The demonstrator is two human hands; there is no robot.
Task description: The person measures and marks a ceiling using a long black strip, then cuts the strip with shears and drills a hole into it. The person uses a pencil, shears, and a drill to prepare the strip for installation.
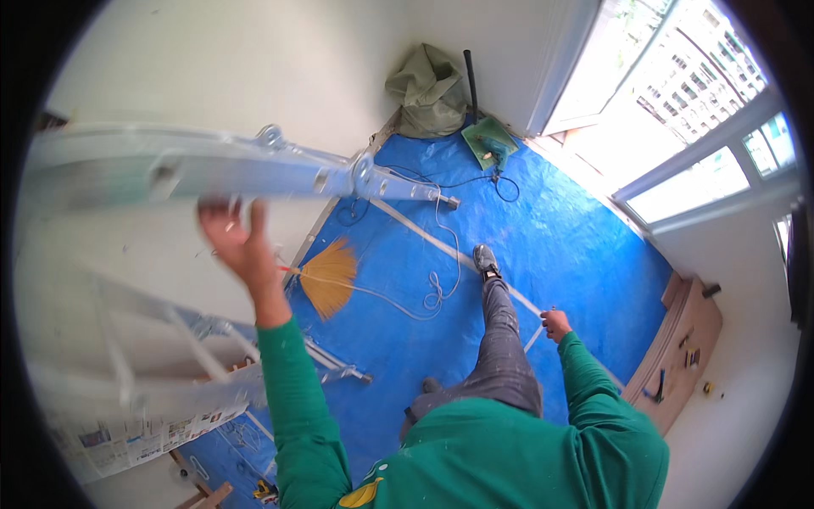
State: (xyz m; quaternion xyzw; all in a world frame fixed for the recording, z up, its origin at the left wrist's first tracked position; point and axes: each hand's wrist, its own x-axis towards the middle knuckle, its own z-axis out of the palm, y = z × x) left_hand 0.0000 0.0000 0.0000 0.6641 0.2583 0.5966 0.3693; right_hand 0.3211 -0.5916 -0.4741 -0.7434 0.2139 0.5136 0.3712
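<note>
An aluminium folding ladder [339, 176] with round hinges stands on the left, its upper part smeared by motion. Just below its near rail, my left hand [236, 239] is raised with thumb and fingers apart. The fingertips meet the rail's edge in the picture; whether they touch it I cannot tell. Low at my right side, my right hand [555, 324] hangs over the blue floor sheet [593, 280] with its fingers curled. What it holds, if anything, is too small to make out. A straw broom [329, 278] lies on the sheet between the ladder's legs.
A grey-green sack [428, 92] sits in the far corner beside a green dustpan [490, 142] with a teal power tool [498, 153] on it. White cord [434, 293] loops across the sheet. Wooden boards [678, 348] bearing small tools lean right. A glazed door [627, 68] stands far right.
</note>
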